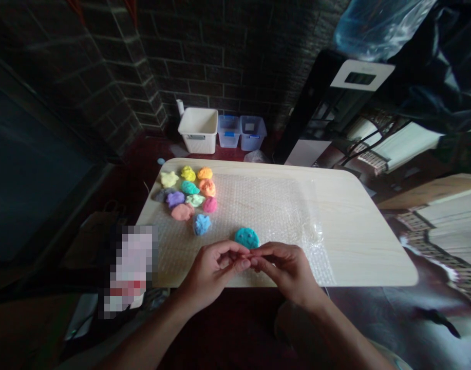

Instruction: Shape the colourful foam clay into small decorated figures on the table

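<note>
Left hand point(214, 264) and right hand point(289, 268), at the tabletop's point(368, 226) near edge, fingertips meeting; whether either grip pinches anything, cannot tell. Disc point(246, 237), turquoise, small dots on its face: just beyond the fingertips, near edge. Lumps point(189, 188), assorted colours: grouped toward far left corner. Bubble wrap point(254, 198): beneath disc, reaching near edge.

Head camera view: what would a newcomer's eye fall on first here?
Probably the bright turquoise disc with small dots on it, just beyond where the fingers of the left hand and right hand come together. Next would likely come the cluster of colourful, clay-like lumps on the left part of the pale table, then the bubble wrap spread across it.
</note>
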Demonstrator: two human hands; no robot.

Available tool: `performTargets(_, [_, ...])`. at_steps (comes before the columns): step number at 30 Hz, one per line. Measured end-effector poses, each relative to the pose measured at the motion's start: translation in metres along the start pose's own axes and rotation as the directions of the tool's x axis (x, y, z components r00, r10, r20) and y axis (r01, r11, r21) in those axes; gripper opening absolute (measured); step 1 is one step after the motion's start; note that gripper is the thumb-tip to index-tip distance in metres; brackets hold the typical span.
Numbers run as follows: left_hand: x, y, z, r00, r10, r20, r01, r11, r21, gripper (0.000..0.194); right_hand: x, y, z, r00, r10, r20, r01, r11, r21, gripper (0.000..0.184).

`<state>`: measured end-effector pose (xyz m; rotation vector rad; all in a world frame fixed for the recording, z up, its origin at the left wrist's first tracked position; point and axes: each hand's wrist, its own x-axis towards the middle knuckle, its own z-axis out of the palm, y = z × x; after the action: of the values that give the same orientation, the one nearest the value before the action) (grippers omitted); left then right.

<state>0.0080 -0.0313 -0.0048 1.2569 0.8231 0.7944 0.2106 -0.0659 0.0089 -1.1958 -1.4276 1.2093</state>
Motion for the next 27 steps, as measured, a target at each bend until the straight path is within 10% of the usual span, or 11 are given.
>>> performTargets(19, [0.002, -0.009, -0.003, 0.996, -0.088, -0.02, 0.089, 0.995, 0.047, 0.022, -0.002, 0.0, 0.0, 0.976, -0.195, 0.094, 0.214, 0.93, -0.3, 0.019])
performTargets(27, [0.0, -0.006, 0.001, 0.997, -0.057, -0.046, 0.06, 0.997, 0.055, 0.022, -0.005, -0.003, 0.003, 0.998, -0.027, 0.05, 0.038, 0.972, -0.23, 0.016])
